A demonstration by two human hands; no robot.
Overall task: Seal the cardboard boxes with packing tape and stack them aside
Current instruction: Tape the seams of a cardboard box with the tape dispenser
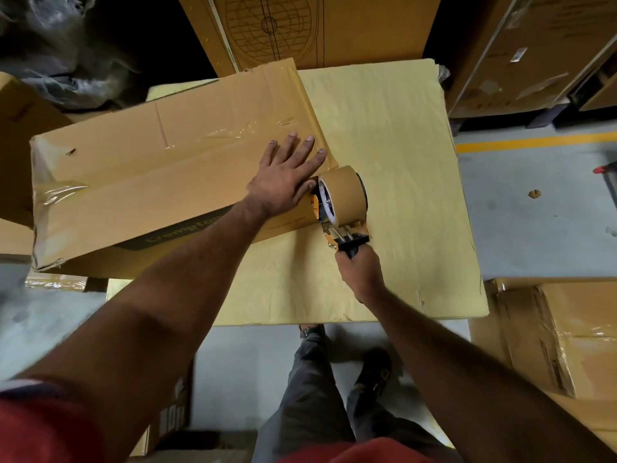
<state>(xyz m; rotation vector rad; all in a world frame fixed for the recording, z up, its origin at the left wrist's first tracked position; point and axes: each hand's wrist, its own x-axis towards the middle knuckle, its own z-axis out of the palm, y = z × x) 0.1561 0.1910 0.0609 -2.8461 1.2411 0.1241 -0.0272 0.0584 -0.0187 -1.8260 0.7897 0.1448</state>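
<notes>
A long flat cardboard box (150,168) lies slanted across a wide yellowish cardboard sheet (394,202). Clear tape shines on its top and at its left end. My left hand (287,172) presses flat on the box's right end, fingers spread. My right hand (362,274) grips the black handle of a tape dispenser (344,208) with a brown tape roll. The dispenser sits at the box's right end, just beside my left thumb.
Tall printed cartons (300,28) stand behind the sheet. More cartons are stacked at the right (551,335) and far right (534,51). A box edge (20,135) shows at the left. Grey floor with a yellow line (534,143) lies to the right. My legs stand below.
</notes>
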